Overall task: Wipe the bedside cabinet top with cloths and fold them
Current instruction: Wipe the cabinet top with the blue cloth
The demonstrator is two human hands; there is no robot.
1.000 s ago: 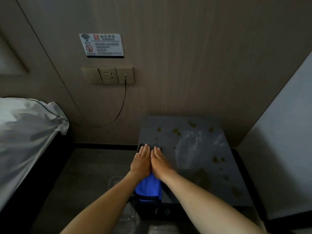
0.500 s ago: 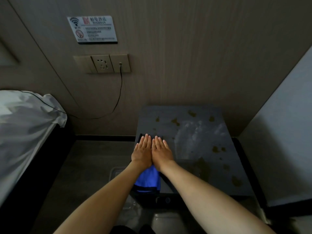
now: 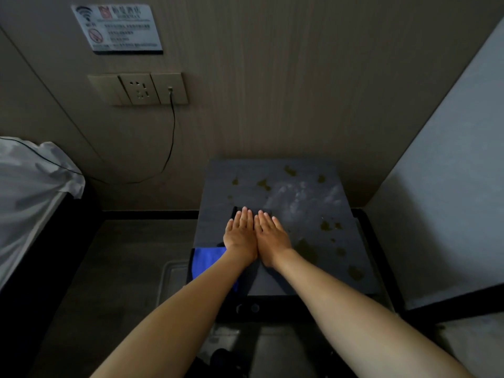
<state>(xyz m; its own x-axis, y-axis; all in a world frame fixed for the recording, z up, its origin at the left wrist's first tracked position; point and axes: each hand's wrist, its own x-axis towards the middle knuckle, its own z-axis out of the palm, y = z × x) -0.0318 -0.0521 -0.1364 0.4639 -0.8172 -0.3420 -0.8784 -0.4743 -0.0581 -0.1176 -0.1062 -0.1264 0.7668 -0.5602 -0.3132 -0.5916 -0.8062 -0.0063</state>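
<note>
The dark grey bedside cabinet top (image 3: 308,257) carries several brownish stains and a pale wet smear at its back right. My left hand (image 3: 241,233) and my right hand (image 3: 270,236) lie side by side, palms down, fingers straight, pressing a dark cloth (image 3: 237,211) whose edge peeks out beyond the fingertips. A blue cloth (image 3: 207,261) lies at the cabinet's front left corner, partly hidden under my left forearm.
A bed with white sheets (image 3: 30,197) stands at the left. A wall socket (image 3: 139,88) with a black cable (image 3: 171,137) hangs above the floor gap. A pale wall (image 3: 447,186) closes in the right side. A sign (image 3: 117,28) is fixed high up.
Both hands stay pressed together on the dark cloth. The camera has tilted down and the hands sit a little farther back on the top; more of the blue cloth shows at the left.
</note>
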